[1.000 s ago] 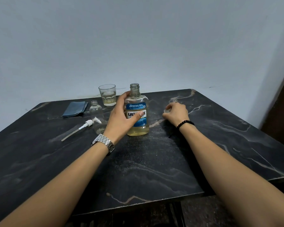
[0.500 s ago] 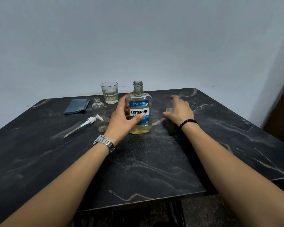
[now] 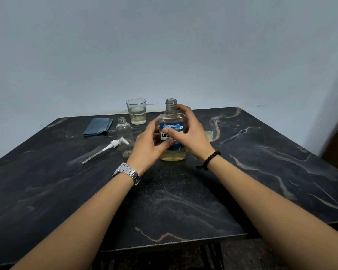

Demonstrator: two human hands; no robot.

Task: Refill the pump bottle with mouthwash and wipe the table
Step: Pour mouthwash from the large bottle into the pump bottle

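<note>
The dark marble-patterned table [image 3: 261, 172] carries everything, and the biggest change on it concerns the Listerine mouthwash bottle [image 3: 172, 155], which stands upright and uncapped near the far middle. Half a second ago only the left hand was on it; now both hands are. The right hand [image 3: 189, 137] has left the spot to the right where it had been resting and has come across to wrap the bottle's right side and shoulder, its fingers curled up by the neck and its thumb across the label. The left hand [image 3: 150, 147] still grips the lower left side, thumb on the front.

What looks like the bottle's clear cap [image 3: 208, 135] lies on the table just right of the bottle, where the right hand was; it is partly hidden, so this is a guess.

The two-handed grip suggests the bottle is about to be lifted and tipped, so the pouring step is at hand and nothing has been refilled yet.

The target, the small clear pump bottle [image 3: 125, 139], stands open and seemingly nearly empty just left of the left hand. Its white pump head with dip tube [image 3: 103, 151] lies flat beside it.

Behind, a drinking glass [image 3: 136, 112] holds a little yellowish liquid. The folded blue cloth [image 3: 98, 126] waits at the far left, untouched, for the wiping.
</note>
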